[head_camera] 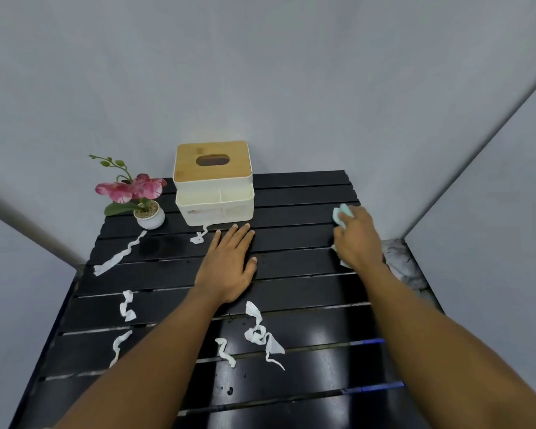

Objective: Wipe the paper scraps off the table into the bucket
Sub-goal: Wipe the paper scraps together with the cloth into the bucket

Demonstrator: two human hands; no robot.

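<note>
Fingers (pixel 234 239) of left hand (pixel 229 264) straight, close together, flat on the black slatted table (pixel 307 193) midway across; right hand (pixel 358 239) at the far right edge, curled round a pale blue cloth (pixel 342 215). Looks like the very start of wiping, with paper scraps (pixel 260 332) lying scattered near and left. Needs the cloth pressed down and swept through them toward the bucket, which is out of view, so cannot tell which way.
</note>
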